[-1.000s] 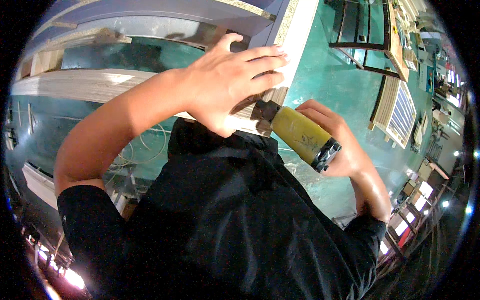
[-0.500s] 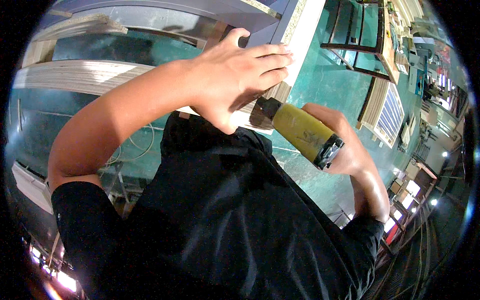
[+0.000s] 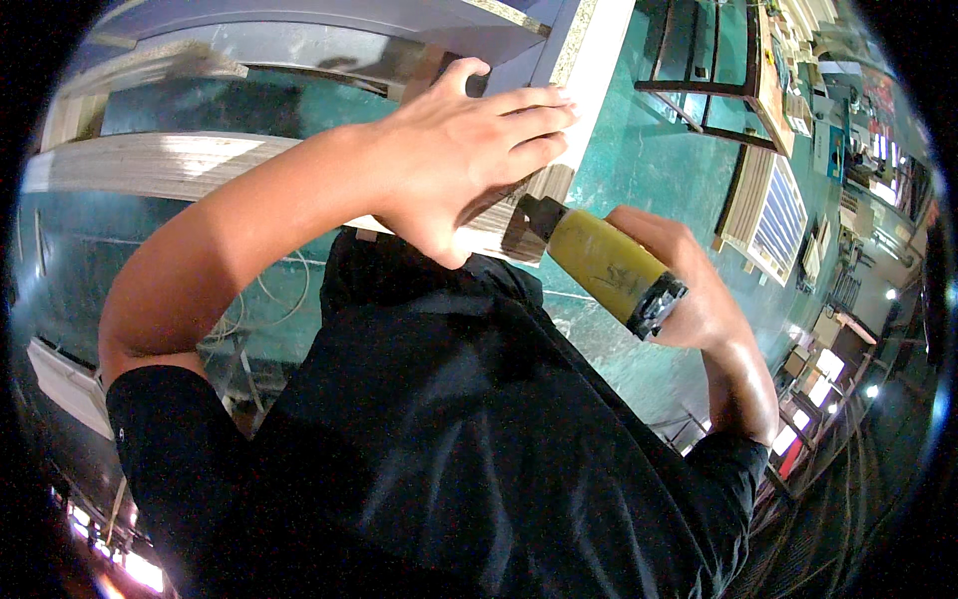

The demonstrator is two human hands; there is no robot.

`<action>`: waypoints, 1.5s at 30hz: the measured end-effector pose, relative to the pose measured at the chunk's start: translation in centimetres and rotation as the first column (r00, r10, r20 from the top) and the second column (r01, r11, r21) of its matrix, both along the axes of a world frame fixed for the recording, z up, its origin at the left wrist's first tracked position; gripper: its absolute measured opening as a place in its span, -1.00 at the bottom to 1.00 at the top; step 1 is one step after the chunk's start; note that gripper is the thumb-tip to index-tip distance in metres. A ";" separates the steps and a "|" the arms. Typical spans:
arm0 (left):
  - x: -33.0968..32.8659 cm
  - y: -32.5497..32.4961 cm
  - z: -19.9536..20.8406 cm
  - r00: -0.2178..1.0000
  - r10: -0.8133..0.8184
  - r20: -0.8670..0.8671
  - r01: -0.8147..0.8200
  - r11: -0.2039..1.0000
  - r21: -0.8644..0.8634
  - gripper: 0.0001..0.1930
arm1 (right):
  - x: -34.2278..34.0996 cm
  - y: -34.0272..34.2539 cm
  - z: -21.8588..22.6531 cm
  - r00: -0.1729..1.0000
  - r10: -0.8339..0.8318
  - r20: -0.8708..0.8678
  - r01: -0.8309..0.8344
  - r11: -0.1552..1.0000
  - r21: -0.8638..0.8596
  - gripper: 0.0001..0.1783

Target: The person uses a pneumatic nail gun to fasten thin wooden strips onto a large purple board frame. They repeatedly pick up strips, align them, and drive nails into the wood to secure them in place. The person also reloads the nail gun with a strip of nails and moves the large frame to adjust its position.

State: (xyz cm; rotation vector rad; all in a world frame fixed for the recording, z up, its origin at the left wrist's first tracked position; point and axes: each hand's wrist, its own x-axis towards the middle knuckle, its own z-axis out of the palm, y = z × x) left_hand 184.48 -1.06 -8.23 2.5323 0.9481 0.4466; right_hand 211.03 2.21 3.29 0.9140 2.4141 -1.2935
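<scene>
My left hand (image 3: 469, 150) lies with its fingers stretched out and thumb apart, pressed on the corner where a grey-blue panel frame (image 3: 554, 65) meets pale wooden strips (image 3: 479, 235). Nothing is gripped in it. Close beside it, my right hand (image 3: 679, 270) is wrapped round a yellow and black tool that looks like a nail gun (image 3: 604, 260). The tool's black nose points at the wood just under my left hand; whether it touches cannot be made out. Most of my right fingers are hidden behind the tool's body.
Long layered wooden boards (image 3: 150, 160) lie under my left forearm. Beyond the green floor (image 3: 639, 150), a dark-framed table (image 3: 743, 90) and a stack of panels with blue stripes (image 3: 768, 215) stand on the right. A loose pale cable (image 3: 284, 290) lies on the floor at left.
The view has shifted a little. My left hand stays flat on the corner, and my right hand keeps the nail gun at the same spot.
</scene>
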 end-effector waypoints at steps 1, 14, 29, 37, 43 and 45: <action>0.1 0.0 0.1 1.000 0.001 -0.003 -0.001 1.000 -0.003 0.19 | 0.1 0.0 0.1 1.000 -0.002 0.011 0.002 1.000 -0.009 -0.54; 0.4 0.1 0.6 0.998 0.004 -0.062 -0.004 1.000 -0.003 0.21 | 1.4 -0.5 -0.6 0.993 -0.057 -0.101 0.055 0.998 -0.017 -0.52; 0.7 -0.2 0.4 0.996 0.004 -0.084 -0.002 1.000 0.021 0.18 | 5.6 -4.2 -3.9 0.950 -0.232 -0.210 0.234 0.972 -0.016 -0.64; 1.1 0.5 0.1 0.995 -0.021 -0.094 0.026 0.998 0.049 0.19 | 12.7 -20.8 -19.8 0.478 -0.871 0.113 0.877 0.480 -0.012 -0.44; 0.9 0.5 0.3 0.994 -0.043 -0.099 0.048 0.997 0.055 0.13 | 12.0 -29.6 -24.6 0.362 -0.926 0.110 0.931 0.353 -0.093 -0.59; 0.8 0.5 0.5 0.993 -0.045 -0.114 0.051 0.997 0.056 0.14 | 11.2 -26.9 -21.8 0.446 -0.893 0.056 0.895 0.444 -0.045 -0.61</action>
